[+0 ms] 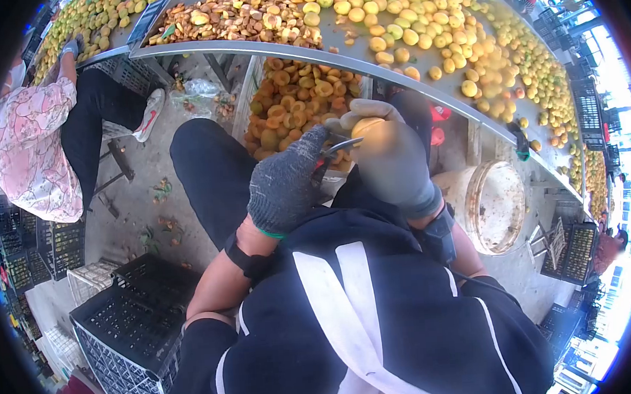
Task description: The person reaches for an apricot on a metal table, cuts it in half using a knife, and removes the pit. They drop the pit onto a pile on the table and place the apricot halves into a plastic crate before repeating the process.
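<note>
My left hand (286,181), in a dark grey knit glove, is closed around pruning shears whose curved metal blade (344,145) points right. Part of the shears' handle is hidden by the fingers. The blade tip reaches the side of an orange-yellow apricot (369,128). That apricot is gripped by the gloved fingers of my right hand (396,168), which is partly blurred by a smudge on the view. Below both hands, between my knees, a crate holds many halved apricots (303,101).
A metal sorting table (366,64) curves across the front, bearing whole apricots (406,21) and a pile of pits (231,19). A dirty white bucket (498,205) stands at right. A black crate (132,313) is at lower left. Another person (38,144) sits at left.
</note>
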`<state>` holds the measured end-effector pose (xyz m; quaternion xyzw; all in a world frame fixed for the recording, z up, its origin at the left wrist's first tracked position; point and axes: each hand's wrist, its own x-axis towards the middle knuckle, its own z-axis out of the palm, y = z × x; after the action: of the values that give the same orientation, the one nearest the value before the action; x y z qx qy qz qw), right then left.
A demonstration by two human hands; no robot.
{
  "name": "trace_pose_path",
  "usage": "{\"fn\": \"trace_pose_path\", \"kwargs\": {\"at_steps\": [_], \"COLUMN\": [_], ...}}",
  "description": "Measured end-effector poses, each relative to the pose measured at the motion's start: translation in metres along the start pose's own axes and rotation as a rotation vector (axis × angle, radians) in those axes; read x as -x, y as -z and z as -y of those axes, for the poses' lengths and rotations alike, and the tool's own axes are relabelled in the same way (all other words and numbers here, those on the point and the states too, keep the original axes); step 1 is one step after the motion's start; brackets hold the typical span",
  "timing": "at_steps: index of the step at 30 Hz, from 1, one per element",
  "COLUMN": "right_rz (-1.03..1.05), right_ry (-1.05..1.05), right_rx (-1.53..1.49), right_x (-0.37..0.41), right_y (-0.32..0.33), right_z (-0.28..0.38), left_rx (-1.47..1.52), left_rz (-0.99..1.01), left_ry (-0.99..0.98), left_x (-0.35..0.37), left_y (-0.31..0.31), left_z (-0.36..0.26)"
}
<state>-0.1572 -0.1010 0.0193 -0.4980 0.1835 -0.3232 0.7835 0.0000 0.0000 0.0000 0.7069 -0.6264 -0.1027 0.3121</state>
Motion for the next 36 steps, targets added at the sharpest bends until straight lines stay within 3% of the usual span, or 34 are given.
{"fn": "trace_pose_path", "kwargs": {"at_steps": [9,18,21,23,26,27,29,32,36], "right_rz": [0.053,-0.121,-0.155,-0.288,-0.289,-0.293,-0.177,-0.268,-0.272], "right_ry": [0.085,0.039,0.079,0.019,-0.055,-0.061,-0.021,-0.004,0.007], "right_rx": [-0.093,-0.080,-0.279,-0.429,-0.465,-0.462,-0.054,-0.159,-0.147], "right_x": [0.000,-0.002,-0.013,-0.025,-0.038,-0.039,-0.046,-0.053,-0.046], "right_y": [-0.006,-0.021,-0.018,-0.014,0.006,0.018,0.043,0.057,0.025], "right_z": [-0.010,-0.012,-0.023,-0.026,-0.037,-0.047,-0.065,-0.077,-0.057], "left_rx": [-0.096,-0.128,-0.153,-0.157,-0.154,-0.149,-0.227,-0.287,-0.190], "left_rz": [-0.136,-0.105,-0.046,-0.156,-0.211,-0.208,-0.098,-0.092,-0.146], "left_ry": [-0.026,-0.106,-0.014,-0.060,-0.116,-0.111,-0.055,-0.012,-0.008], "left_x": [0.000,-0.014,-0.024,-0.029,-0.034,-0.036,-0.044,-0.045,-0.041], "left_y": [0.006,-0.005,-0.021,-0.039,-0.055,-0.059,-0.065,-0.071,-0.067], "left_z": [-0.007,0.002,0.008,0.017,0.025,0.028,0.036,0.041,0.033]}}
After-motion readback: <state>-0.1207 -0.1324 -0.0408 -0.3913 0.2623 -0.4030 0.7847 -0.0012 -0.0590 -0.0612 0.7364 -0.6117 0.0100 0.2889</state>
